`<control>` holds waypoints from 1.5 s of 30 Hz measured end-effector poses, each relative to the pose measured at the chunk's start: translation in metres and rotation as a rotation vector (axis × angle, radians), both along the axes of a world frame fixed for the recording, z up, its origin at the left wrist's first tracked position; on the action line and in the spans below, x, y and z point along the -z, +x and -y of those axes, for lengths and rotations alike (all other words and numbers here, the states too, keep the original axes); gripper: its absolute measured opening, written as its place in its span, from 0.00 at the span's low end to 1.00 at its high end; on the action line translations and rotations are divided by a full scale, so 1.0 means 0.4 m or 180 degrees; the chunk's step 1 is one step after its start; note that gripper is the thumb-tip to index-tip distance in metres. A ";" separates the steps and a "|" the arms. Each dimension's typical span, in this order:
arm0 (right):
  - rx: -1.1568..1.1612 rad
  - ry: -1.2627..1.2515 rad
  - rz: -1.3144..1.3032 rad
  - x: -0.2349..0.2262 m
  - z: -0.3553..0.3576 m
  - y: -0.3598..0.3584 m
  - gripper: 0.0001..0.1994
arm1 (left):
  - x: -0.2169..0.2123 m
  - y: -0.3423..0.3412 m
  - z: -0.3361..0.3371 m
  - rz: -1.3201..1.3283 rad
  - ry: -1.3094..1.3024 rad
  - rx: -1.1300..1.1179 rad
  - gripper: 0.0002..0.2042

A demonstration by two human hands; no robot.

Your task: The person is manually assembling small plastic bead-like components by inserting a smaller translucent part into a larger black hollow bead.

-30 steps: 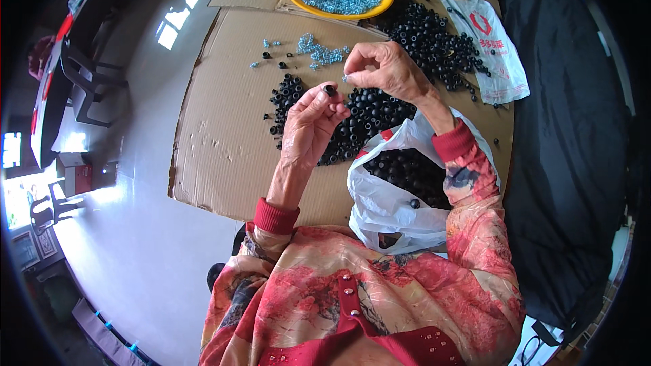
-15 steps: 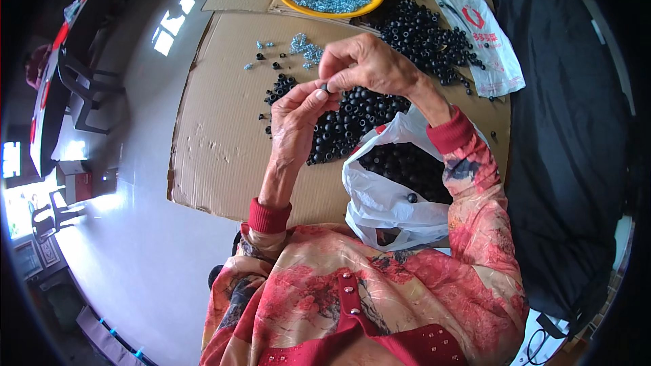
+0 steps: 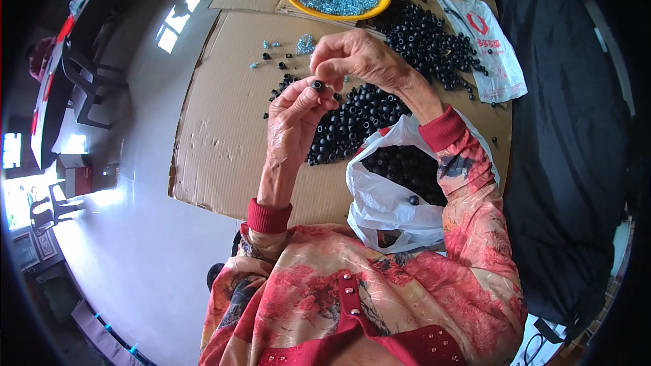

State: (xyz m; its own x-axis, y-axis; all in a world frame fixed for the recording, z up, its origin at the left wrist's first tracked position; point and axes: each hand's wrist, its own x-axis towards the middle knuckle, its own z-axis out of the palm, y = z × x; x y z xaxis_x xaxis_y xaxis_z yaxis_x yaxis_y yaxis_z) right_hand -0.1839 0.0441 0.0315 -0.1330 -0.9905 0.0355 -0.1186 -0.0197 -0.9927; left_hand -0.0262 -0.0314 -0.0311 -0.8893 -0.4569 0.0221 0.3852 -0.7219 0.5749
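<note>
Between thumb and fingers, my left hand (image 3: 291, 115) pinches a small round black knob (image 3: 318, 85), its hollow end showing. Close above it is my right hand (image 3: 366, 61), fingers bent and pressed together; whatever they grip is too hidden to name. Under both hands spreads a pile of similar black knobs (image 3: 356, 116) on cardboard (image 3: 224, 102). A little heap of shiny bluish metal pieces (image 3: 305, 45) lies just beyond my left hand, with a few loose black parts (image 3: 282, 66) nearby.
A yellow bowl (image 3: 293, 1) of shiny metal pieces stands at the far side. Right of it are another heap of black knobs (image 3: 424, 37) and a flat white plastic bag (image 3: 498, 71). An open white bag (image 3: 369, 196) of black parts sits near my body. Black fabric (image 3: 556, 149) borders the right.
My right hand has shifted slightly left and up, staying near the left. The knob in my left hand now shows its hollow end more clearly. The whole view has shifted slightly.
</note>
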 end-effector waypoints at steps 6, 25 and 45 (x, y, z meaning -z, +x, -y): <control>0.0161 -0.0075 -0.2888 0.119 -0.039 -0.104 0.05 | 0.010 0.010 0.011 -0.0047 -0.0017 -0.0042 0.11; -0.0114 0.0111 -0.3373 0.226 -0.061 -0.072 0.04 | 0.005 0.007 -0.004 -0.0070 0.0180 0.0068 0.09; 0.0926 -0.0542 0.0381 -0.036 -0.090 0.044 0.06 | -0.079 0.006 -0.050 -0.0017 0.0315 0.0097 0.10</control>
